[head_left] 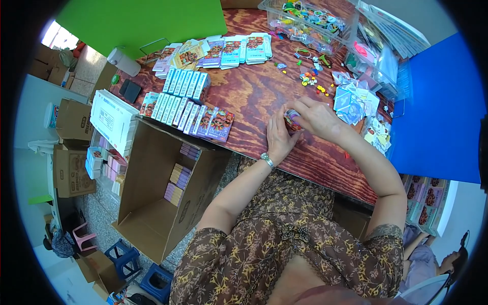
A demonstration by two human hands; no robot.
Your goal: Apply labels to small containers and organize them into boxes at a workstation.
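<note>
Near the front edge of the table, my left hand [278, 138] is wrapped round a small purple, colourfully printed box [292, 119]. A watch circles my left wrist. My right hand [315, 119] reaches over from the right, its fingers closed at the top of the same box. Most of the box is hidden by my fingers, so I cannot tell whether its flap is up. Left of my hands stand rows of upright small boxes [175, 108], purple and teal. To the right lies a pile of clear packets and shiny cards [354, 101].
Flat printed cartons [233, 53] lie along the back. Small colourful trinkets [308, 79] are scattered before a clear bin [305, 35] of more trinkets. A large open cardboard box [147, 188] stands left of the table, with small boxes inside. A blue panel [437, 112] bounds the right.
</note>
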